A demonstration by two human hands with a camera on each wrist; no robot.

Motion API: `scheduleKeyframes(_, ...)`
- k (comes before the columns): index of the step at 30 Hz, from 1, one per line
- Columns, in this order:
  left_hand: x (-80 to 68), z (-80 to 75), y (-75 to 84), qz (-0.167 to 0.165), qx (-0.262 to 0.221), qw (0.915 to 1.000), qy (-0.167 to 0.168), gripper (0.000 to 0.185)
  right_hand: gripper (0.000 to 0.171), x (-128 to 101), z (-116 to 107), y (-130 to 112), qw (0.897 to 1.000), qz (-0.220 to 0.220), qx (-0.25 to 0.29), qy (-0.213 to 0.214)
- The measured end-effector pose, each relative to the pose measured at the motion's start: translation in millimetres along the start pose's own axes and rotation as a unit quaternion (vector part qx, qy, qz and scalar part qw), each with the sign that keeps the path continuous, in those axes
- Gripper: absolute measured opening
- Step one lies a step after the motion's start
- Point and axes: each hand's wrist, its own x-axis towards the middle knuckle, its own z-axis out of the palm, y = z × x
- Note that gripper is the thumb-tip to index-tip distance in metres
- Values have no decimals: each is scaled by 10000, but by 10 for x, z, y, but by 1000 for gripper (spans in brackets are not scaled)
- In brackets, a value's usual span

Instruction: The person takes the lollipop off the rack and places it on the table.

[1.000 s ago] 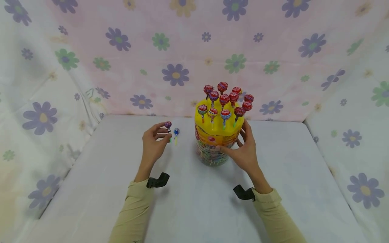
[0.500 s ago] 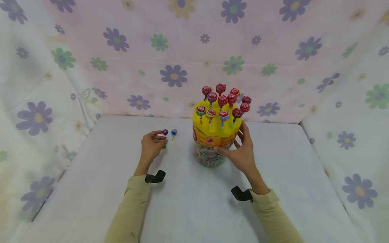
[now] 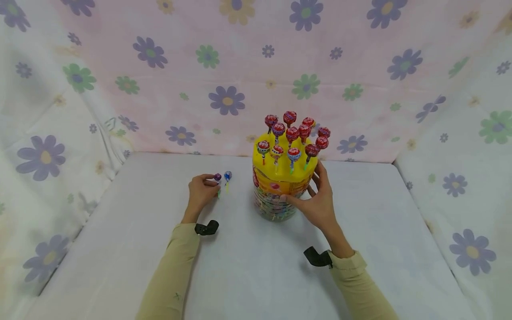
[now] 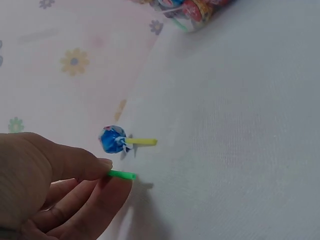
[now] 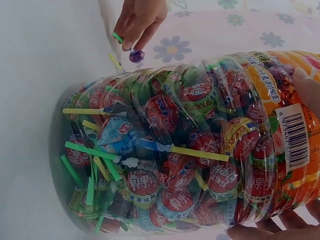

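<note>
My left hand (image 3: 201,192) pinches a purple lollipop (image 3: 218,177) by its green stick (image 4: 121,175), low over the white tabletop. Just to its right a blue lollipop (image 3: 227,176) (image 4: 113,140) with a yellow stick lies on the table. My right hand (image 3: 316,200) grips the side of a clear plastic jar (image 3: 276,202) (image 5: 190,145) packed with lollipops. The jar's yellow lid (image 3: 282,171) has several red, purple and blue lollipops (image 3: 292,133) standing upright in its holes. In the right wrist view the left hand (image 5: 139,20) and purple lollipop (image 5: 136,55) show behind the jar.
The white table (image 3: 248,266) is walled on three sides by flowered cloth (image 3: 228,80). Black wrist mounts (image 3: 206,229) sit at both beige sleeves.
My left hand has lowered the purple lollipop toward the table, beside the blue one. My right hand stays on the jar.
</note>
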Motion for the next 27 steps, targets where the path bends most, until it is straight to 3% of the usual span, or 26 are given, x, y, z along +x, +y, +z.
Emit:
scheduleKeyframes(7,100,38,-33,37,474,9989,-11,42,100,-8,5,12,10000,65,-38,-11)
scheduleKeyframes(20,165,110,-37,389,546,9977,124,41,100,-7,-7,38,9999,-122,-25,48)
scheduleKeyframes(27,106,113,-12,302,533,9978,242,44,100,4,-6,29,9999,-100,-4,15)
